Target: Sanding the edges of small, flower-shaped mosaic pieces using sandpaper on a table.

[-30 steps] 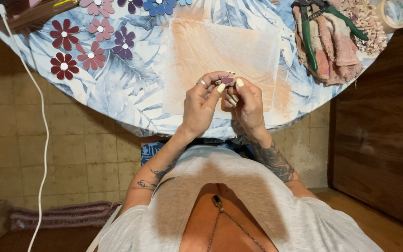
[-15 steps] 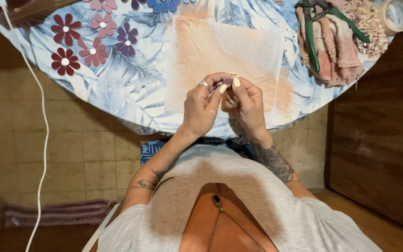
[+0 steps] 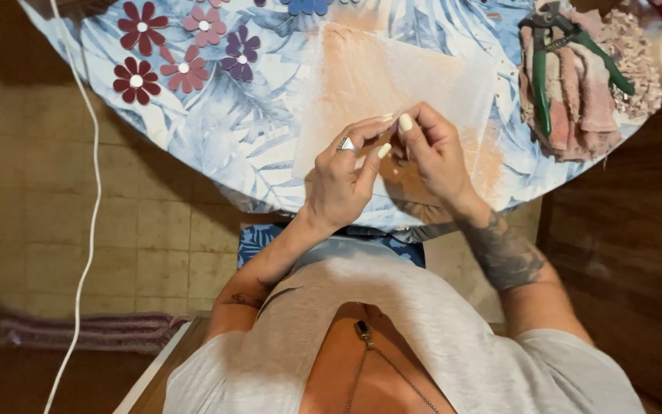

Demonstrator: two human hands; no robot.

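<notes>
Head view: left hand (image 3: 342, 180) and right hand (image 3: 434, 153) together, fingertips pinched over pale sheet (image 3: 392, 77) on tabletop (image 3: 216, 130); pinched thing hidden. Green pliers (image 3: 557, 57) on pink rag (image 3: 584, 100).

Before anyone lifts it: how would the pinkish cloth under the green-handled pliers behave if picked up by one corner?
The pinkish cloth lies rumpled in soft folds, so it would probably droop limply. The green-handled pliers rest on it and would likely slide off. It looks light for its size.

flower cutouts (image 3: 185, 47) | green pliers (image 3: 568, 57) on pink cloth (image 3: 580, 100) | white cable (image 3: 90, 207)
</notes>
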